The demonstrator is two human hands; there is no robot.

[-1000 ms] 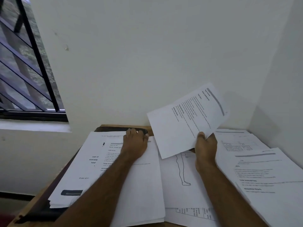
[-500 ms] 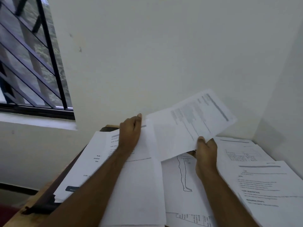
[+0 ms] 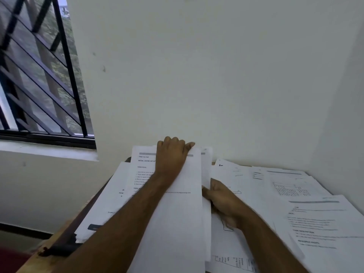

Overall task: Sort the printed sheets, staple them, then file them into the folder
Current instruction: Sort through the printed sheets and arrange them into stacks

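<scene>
- The left hand [image 3: 171, 154] lies on top of the sheet stack [image 3: 177, 203], fingers curled over its far edge, gripping it; the fingertips are hidden behind the paper.
- The right hand [image 3: 220, 198] pinches the same stack's right edge, its fingers partly tucked under the sheets.
- Right of that hand, loose printed pages [image 3: 285, 186] overlap; their text is blurred and their number cannot be counted.
- Below the left forearm a dark folder [image 3: 65, 247] shows only partly under the papers.
- Two hands, one held stack.
</scene>
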